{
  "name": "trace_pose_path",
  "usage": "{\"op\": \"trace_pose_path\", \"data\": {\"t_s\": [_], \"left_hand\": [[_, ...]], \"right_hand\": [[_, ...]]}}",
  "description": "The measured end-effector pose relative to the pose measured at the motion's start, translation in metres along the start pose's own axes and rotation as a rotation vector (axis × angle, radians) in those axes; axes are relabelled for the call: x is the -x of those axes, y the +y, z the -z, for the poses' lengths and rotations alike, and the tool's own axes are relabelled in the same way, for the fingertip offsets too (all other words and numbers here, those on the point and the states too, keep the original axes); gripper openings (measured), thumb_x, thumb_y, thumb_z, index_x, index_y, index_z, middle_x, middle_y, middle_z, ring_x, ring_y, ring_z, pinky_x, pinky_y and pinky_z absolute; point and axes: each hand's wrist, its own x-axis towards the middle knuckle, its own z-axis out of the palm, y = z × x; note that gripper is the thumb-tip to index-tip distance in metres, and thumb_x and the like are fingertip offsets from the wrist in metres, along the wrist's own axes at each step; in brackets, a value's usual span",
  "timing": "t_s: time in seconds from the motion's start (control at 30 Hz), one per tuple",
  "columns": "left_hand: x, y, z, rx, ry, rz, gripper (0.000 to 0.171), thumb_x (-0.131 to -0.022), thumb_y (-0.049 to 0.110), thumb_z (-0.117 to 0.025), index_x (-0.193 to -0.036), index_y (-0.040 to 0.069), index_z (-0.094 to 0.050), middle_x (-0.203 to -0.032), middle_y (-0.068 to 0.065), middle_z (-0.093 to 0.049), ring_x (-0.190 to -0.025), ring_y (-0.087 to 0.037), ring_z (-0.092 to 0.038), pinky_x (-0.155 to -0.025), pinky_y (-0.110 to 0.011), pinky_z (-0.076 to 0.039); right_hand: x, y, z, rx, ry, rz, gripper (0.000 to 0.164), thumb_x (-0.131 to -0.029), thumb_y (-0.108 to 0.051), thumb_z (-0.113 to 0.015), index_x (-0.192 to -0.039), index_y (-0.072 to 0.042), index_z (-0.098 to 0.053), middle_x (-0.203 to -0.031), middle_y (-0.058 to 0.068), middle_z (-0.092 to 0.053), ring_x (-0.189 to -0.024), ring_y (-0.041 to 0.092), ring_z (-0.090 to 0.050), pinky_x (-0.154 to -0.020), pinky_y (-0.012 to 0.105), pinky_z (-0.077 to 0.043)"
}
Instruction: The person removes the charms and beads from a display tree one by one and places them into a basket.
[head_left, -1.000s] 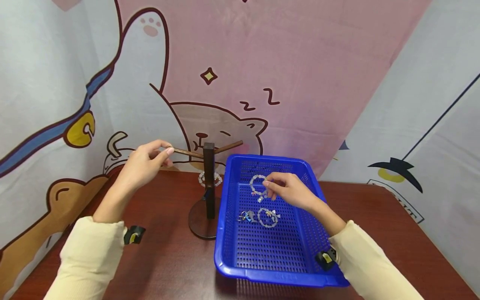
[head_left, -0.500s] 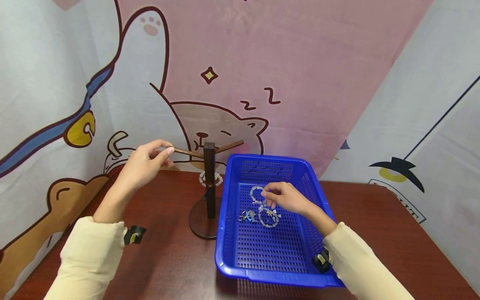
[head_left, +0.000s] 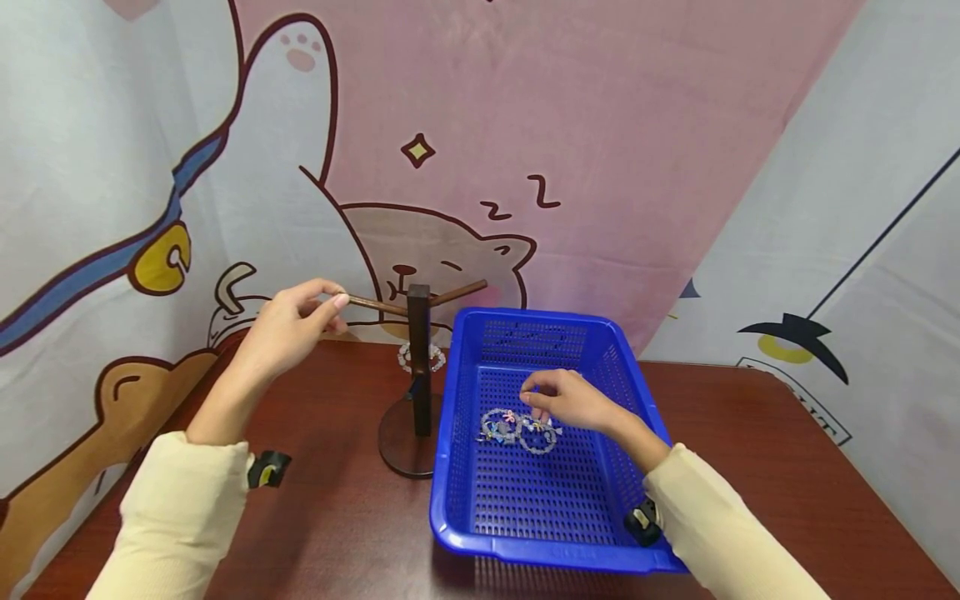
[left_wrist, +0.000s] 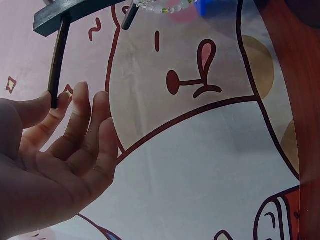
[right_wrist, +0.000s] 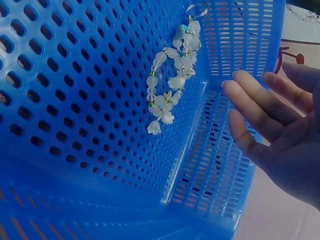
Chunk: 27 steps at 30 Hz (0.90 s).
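My left hand (head_left: 288,329) pinches the tip of a brown wooden arm (head_left: 378,307) on a dark bracelet stand (head_left: 420,379); the left wrist view shows thumb and index finger on the rod (left_wrist: 59,60). Over the blue plastic basket (head_left: 577,552), my right hand (head_left: 573,400) hovers with relaxed fingers. Nothing shows between those fingers in the right wrist view. Below it on the basket floor lie two pale beaded bracelets, the left one (head_left: 487,414) against the right one (head_left: 534,451). A blue charm (head_left: 495,431) with a metal ring (right_wrist: 198,10) lies among them, partly covered.
Another clear beaded bracelet (head_left: 437,359) hangs behind the stand's post, partly hidden. The stand's round base (head_left: 397,454) is close to the basket's left side. A cartoon-printed cloth (head_left: 637,167) rises behind the reddish-brown table (head_left: 337,517).
My right hand has come down and toward me over the basket, letting go of a bracelet. That bracelet now lies beside the other one, over the charm. My left hand stays on the rod.
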Motion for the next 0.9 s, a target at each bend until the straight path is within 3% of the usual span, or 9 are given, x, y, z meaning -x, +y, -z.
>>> {"op": "trace_pose_path", "data": {"t_s": [0.17,0.4,0.9], "left_hand": [[-0.001,0.000,0.000,-0.006,0.002,0.005,0.034,-0.097,0.035,-0.043,-0.113,0.009,-0.057,-0.081,-0.008,-0.065,-0.084,-0.024,-0.057,-0.070,-0.039,-0.041],[-0.001,-0.001,-0.001,-0.003,0.002,0.003,0.034,-0.097,0.035,-0.043,-0.113,0.009,-0.057,-0.081,-0.008,-0.065,-0.084,-0.025,-0.058,-0.070,-0.039,-0.041],[0.000,-0.001,0.000,-0.001,0.000,0.008,0.034,-0.097,0.036,-0.043,-0.112,0.009,-0.057,-0.081,-0.007,-0.065,-0.085,-0.025,-0.057,-0.070,-0.039,-0.041]], "right_hand": [[-0.001,-0.001,0.001,0.001,-0.006,-0.001,0.013,-0.092,-0.012,-0.055,-0.095,-0.002,-0.063,-0.070,0.011,-0.063,-0.058,0.013,-0.059,-0.056,0.034,-0.050],[-0.003,-0.014,0.009,0.008,-0.008,0.007,0.015,-0.092,-0.014,-0.054,-0.097,-0.003,-0.062,-0.070,0.008,-0.064,-0.065,0.026,-0.062,-0.059,0.028,-0.050],[-0.019,-0.071,0.042,0.042,0.041,0.106,0.016,-0.093,-0.015,-0.054,-0.098,-0.003,-0.063,-0.070,0.000,-0.063,-0.067,0.019,-0.062,-0.063,0.030,-0.049]]}}
